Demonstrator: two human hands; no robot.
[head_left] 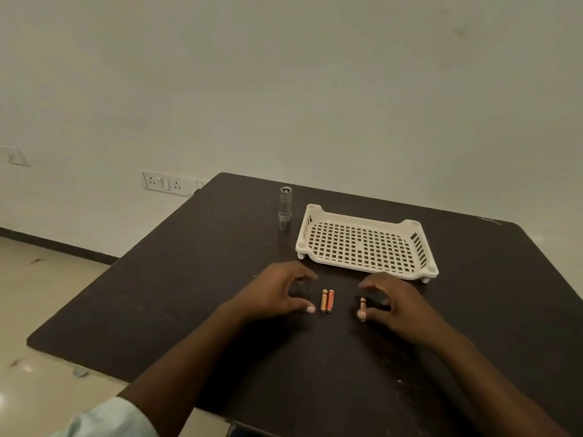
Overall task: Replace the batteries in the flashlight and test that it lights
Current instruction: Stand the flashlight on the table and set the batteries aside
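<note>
I see a dark tabletop [189,310] against a pale wall. The flashlight [285,208] stands upright at frame centre, left of a white tray [419,244]. Two batteries [327,300] lie below, touching; a third battery [362,305] lies right. My left hand [277,290] rests with fingers spread, holding nothing; my right hand [394,299] touches the third battery.

- The right hand [389,302] covers the near end of the single battery [362,305]; whether the thumb actually touches it cannot be told.
- Markings on the two batteries [327,300] left of that battery are too small to read.
- The table [189,294] runs out of frame at right and bottom.
</note>
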